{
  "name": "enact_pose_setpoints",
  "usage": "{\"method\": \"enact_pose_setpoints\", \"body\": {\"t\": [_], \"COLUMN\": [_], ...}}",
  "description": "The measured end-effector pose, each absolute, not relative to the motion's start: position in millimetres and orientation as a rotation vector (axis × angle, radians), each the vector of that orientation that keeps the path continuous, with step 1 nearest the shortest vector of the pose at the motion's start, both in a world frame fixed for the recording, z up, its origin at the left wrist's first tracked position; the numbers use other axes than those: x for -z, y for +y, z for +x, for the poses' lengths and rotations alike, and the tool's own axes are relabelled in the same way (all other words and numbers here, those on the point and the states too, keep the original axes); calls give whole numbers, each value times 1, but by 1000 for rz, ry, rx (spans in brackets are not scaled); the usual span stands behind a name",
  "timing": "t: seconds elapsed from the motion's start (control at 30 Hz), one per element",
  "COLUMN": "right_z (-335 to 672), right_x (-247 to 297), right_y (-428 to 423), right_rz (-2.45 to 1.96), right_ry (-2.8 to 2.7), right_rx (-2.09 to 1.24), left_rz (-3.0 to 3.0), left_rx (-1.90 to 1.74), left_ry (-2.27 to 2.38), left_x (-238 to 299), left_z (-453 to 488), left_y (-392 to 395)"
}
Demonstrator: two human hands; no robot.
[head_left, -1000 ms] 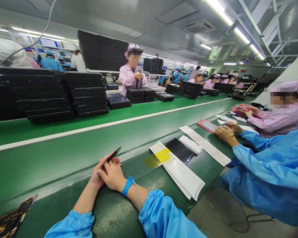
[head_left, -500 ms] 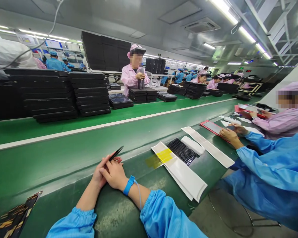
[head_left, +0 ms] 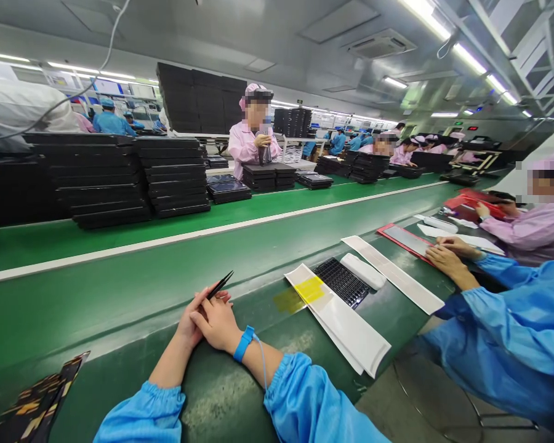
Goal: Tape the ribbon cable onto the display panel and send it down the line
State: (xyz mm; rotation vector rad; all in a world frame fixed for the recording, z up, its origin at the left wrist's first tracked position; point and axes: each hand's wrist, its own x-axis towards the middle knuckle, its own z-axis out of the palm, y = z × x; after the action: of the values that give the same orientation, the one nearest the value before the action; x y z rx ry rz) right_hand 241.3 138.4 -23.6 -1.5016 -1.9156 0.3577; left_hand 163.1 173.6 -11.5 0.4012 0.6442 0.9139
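My hands are folded together above the near edge of the green bench. My left hand (head_left: pixel 190 320) is closed, with black tweezers (head_left: pixel 222 283) sticking out beside its fingers, tips up and to the right. Across it lies my right hand (head_left: pixel 218 325), its fingers curled over the left one and partly hidden. A blue wrist strap (head_left: pixel 244 344) with a thin cord circles my right wrist. To the right are white backing strips (head_left: pixel 346 326) bearing a yellow film patch (head_left: pixel 310 289), apart from both hands.
Near the strips lie a black gridded tray (head_left: pixel 341 282), a white elongated item (head_left: pixel 362 271) and another long strip (head_left: pixel 392 274). Dark flat pieces (head_left: pixel 37 400) lie at lower left. A co-worker in blue (head_left: pixel 512 307) handles a red-framed panel (head_left: pixel 404 239). Black stacks (head_left: pixel 173 178) stand across the belt.
The view has shifted slightly, so most things sit a little further right. My folded hands and the tweezers keep their pose. The blue-sleeved co-worker's hands have moved over the red-framed panel.
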Motion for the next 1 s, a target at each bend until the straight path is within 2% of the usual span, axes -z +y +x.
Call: {"method": "enact_pose_setpoints", "body": {"t": [1.0], "right_z": [241], "right_x": [24], "right_y": [139], "right_rz": [-1506], "right_ry": [-1933], "right_rx": [-361], "left_rz": [407], "left_rx": [-923], "left_ry": [651], "left_x": [16], "left_z": [163], "left_y": [176]}}
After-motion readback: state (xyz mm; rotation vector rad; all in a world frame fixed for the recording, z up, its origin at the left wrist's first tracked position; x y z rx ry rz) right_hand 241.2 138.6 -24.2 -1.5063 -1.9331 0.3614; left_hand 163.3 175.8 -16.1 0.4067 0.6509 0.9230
